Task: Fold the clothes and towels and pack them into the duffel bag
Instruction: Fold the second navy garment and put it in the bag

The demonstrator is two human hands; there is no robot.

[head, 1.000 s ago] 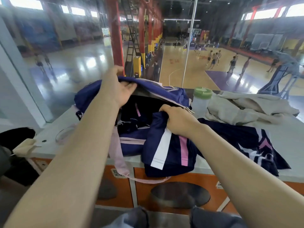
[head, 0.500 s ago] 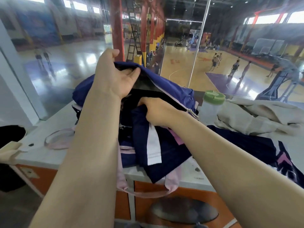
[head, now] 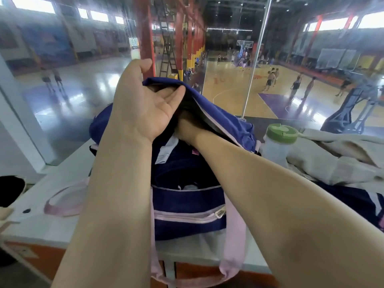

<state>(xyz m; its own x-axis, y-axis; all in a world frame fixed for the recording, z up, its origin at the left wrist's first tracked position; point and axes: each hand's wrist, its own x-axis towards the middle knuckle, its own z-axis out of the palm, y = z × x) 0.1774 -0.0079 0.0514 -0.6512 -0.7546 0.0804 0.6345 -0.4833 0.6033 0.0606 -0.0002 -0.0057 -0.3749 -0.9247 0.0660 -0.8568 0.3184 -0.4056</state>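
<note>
Item: navy duffel bag [head: 187,206] on the white tabletop [head: 62,183], mouth open; contents, a navy garment [head: 176,163] with white and pink stripes. My left hand [head: 145,107] grips the lifted flap; right hand [head: 187,129] reaches inside, grip hidden, I cannot tell. Beside: green-lidded bottle [head: 278,142], beige cloth [head: 332,161].

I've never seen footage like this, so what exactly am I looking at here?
There is no machine: a person wears a camera on the head, looking down at their own two arms. The left hand grips and lifts the flap of a navy duffel bag on a white counter. The right hand reaches inside, pushing in a navy garment; its fingers are hidden. Beside the bag stand a green-lidded bottle, a beige cloth and another navy garment.
</note>
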